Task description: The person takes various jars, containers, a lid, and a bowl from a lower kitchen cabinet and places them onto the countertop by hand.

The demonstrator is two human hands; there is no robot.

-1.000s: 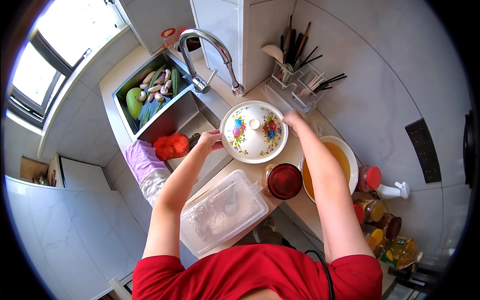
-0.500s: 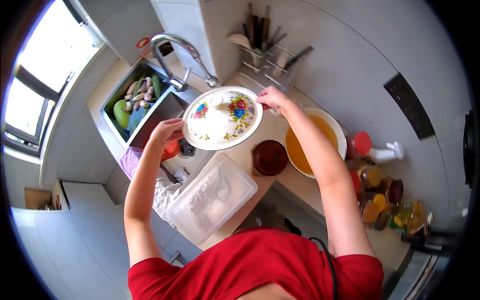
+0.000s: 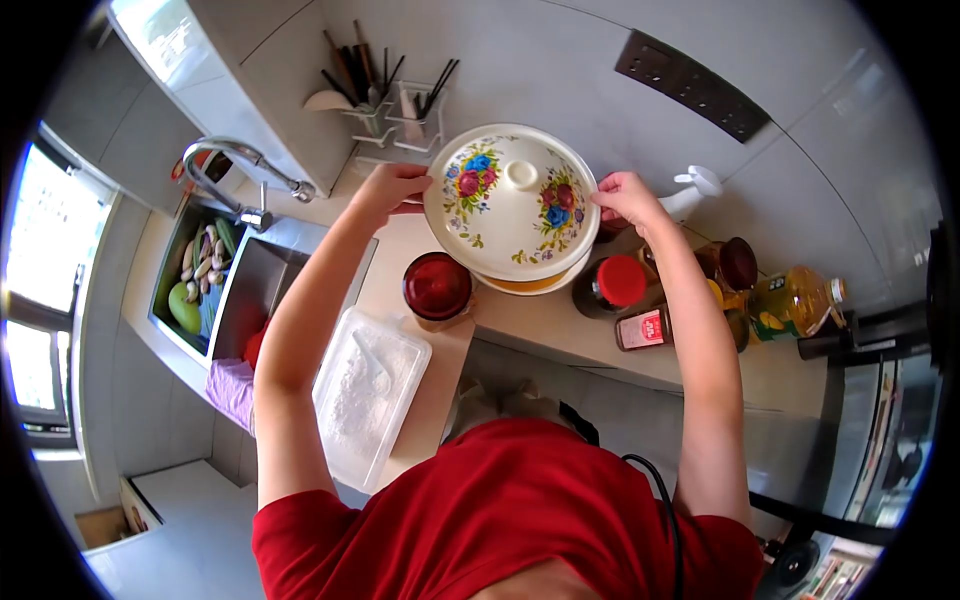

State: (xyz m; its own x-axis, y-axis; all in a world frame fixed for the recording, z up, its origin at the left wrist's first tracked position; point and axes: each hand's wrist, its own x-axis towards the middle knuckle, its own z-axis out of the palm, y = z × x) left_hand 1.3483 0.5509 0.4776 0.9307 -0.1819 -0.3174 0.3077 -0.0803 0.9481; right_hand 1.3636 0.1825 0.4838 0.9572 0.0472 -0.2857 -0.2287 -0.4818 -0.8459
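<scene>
Between my two hands is a round white lid [image 3: 512, 215] with painted flowers and a white knob. My left hand [image 3: 391, 192] pinches its left rim, and my right hand [image 3: 628, 201] grips the right rim. Under the lid, a basin [image 3: 540, 288] of orange-yellow liquid shows only as a thin strip along its front edge; the lid hides the rest. I cannot tell whether the lid touches the basin. A jar with a dark red lid [image 3: 437, 287] stands just to the left of the basin.
A plastic box of white powder [image 3: 370, 395] with a scoop sits front left. Left is a sink [image 3: 262, 290] with vegetables in a tray. Jars [image 3: 620, 283], an oil bottle [image 3: 795, 301] and a spray bottle [image 3: 695, 190] stand right. A utensil rack [image 3: 400, 120] is behind.
The lid has moved right, from near the sink to over the basin, carried by both hands. My view has turned to the right.
</scene>
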